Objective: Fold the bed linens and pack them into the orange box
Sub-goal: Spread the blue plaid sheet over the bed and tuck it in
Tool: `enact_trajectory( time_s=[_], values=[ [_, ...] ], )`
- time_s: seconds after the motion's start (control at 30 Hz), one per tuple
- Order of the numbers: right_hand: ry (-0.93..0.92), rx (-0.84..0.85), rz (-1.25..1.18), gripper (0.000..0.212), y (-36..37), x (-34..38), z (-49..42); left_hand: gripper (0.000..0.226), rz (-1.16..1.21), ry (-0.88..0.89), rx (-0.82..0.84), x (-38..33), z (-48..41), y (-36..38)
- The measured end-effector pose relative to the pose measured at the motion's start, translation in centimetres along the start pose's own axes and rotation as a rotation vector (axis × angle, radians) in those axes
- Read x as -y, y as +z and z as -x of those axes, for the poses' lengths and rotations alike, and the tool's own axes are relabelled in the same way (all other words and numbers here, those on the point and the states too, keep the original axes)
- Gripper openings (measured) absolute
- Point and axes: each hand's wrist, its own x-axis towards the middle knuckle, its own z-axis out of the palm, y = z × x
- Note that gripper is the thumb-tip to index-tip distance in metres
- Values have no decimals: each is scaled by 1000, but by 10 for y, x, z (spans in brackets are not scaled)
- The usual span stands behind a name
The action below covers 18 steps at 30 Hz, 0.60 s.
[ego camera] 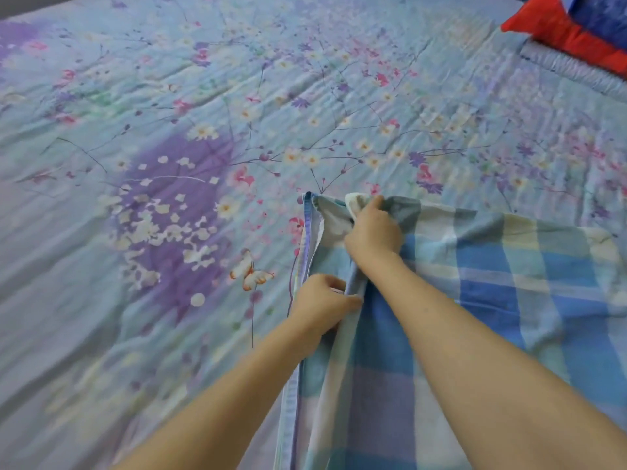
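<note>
Lower centre of the frame: my left hand [322,308] pinches the stitched hem [308,232] of the blue-and-yellow checked linen [509,283], fingers curled round the edge. Just above it, my right hand [373,232] is clenched on a bunch of the same cloth near its upper-left corner, where a pale layer peeks out. The linen lies across the lower right of the frame, on top of the floral bedspread [203,113] that fills the rest of the bed.

At the upper right corner sits a red-orange thing [559,32] with blue cloth in it. It may be the box, though I cannot tell for sure.

The step in hand looks like squaring up the layers along this left edge before the fold goes over. To do it well, I judge that both grips should take every layer together. The hem should be drawn taut between my two hands so the edges line up, and the bunch under my right hand shaken flat. Wrinkles trapped now would likely make a bulky, lopsided bundle that packs badly.
</note>
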Motion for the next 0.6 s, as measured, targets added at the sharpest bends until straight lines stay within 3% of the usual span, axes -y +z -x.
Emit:
enact_trajectory(
  time_s=[0.1, 0.17, 0.23, 0.3, 0.37, 0.5, 0.6],
  values=[
    [136, -68, -430, 26, -23, -29, -3, 8, -156, 110, -120, -7, 4, 9],
    [106, -126, -658, 8, -41, -33, 8, 12, -141, 242, -219, -13, 14, 11],
    [-20, -208, -757, 21, -55, -21, 16, 22, -127, 386, -342, -16, 27, 7],
    [-120, -228, -740, 17, -56, 3, 19, 31, -139, 451, -462, -10, 34, -3],
    [-155, -151, -604, 17, -40, 22, 20, 37, -165, 359, -505, 2, 27, -15],
    [-173, 143, -350, 55, 10, 30, 21, 46, -298, 189, -523, 18, 5, -28],
    [-190, 242, -392, 71, 6, 23, 20, 52, -311, 144, -501, 15, 5, -22]
  ],
)
